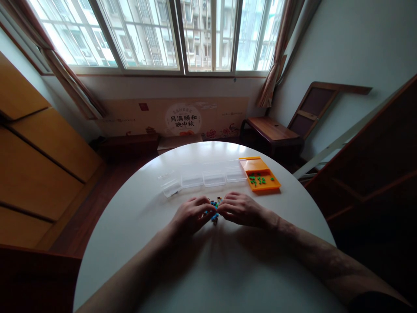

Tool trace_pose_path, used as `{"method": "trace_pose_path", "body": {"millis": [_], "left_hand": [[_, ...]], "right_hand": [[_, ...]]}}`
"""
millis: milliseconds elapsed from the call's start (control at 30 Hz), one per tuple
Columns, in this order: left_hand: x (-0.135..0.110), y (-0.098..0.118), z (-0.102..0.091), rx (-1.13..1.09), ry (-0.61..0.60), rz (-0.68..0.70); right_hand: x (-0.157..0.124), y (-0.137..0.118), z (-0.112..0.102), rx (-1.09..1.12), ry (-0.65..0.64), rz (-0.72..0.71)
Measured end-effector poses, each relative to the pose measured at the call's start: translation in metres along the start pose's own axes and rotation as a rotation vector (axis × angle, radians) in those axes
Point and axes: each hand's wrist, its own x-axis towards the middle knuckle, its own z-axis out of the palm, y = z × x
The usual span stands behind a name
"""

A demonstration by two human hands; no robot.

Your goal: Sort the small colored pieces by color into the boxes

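Note:
A small heap of tiny pieces (215,216), mostly blue with some green, brown and yellow, lies on the white table between my hands. They look like little building bricks, too small to make out singly. My left hand (194,214) reaches in from the left side, thumb and fingers pinched together at the heap. From the right, my right hand (241,209) meets it with fingertips also drawn together over the pieces. Both sets of fingertips nearly touch, and whatever sits between them is hidden.
Several see-through plastic boxes (214,179) with raised lids stand in a row beyond my hands. Right of them lies an open orange case (267,187) with green pieces (259,180) inside. The round white table (137,217) curves away; a wooden chair (270,128) stands behind it.

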Motion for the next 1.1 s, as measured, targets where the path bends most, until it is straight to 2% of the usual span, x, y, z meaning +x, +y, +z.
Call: {"method": "trace_pose_path", "body": {"millis": [267, 600, 833, 967, 1100], "left_hand": [[0.0, 0.0, 0.0, 0.013, 0.029, -0.014], [0.001, 0.002, -0.002, -0.147, 0.005, -0.112], [0.0, 0.001, -0.004, -0.073, 0.018, -0.101], [-0.004, -0.005, -0.009, 0.077, 0.013, -0.078], [-0.008, -0.013, -0.016, 0.125, 0.016, -0.131]], "right_hand": [[-0.005, 0.002, 0.002, 0.018, -0.017, 0.064], [-0.004, 0.003, -0.003, -0.014, 0.022, 0.104], [-0.005, 0.004, 0.0, 0.002, 0.027, 0.117], [-0.011, 0.013, -0.013, -0.041, 0.014, 0.2], [-0.029, 0.037, -0.043, -0.152, 0.042, 0.437]]}}
